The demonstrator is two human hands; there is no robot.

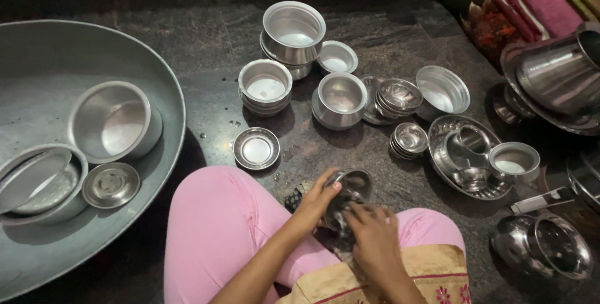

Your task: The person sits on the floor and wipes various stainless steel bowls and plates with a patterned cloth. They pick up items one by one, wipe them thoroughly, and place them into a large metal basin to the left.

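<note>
- Down on the dark stone floor (350,154), between pink-clad knees, a small steel cup (351,189) sits in both hands.
- left hand (315,202) grips its rim, right hand (374,232) wraps the lower side.
- big metal basin (164,79) off left, steel bowls (340,99) scattered ahead.

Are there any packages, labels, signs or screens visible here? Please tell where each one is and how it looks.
Only one possible package: a small tube, lying on the dark stone floor at the right, between the steel tray and the steel pot; long and narrow, white with a dark end. Its kind is not clear.
No signs, screens or separate labels are visible.
</note>
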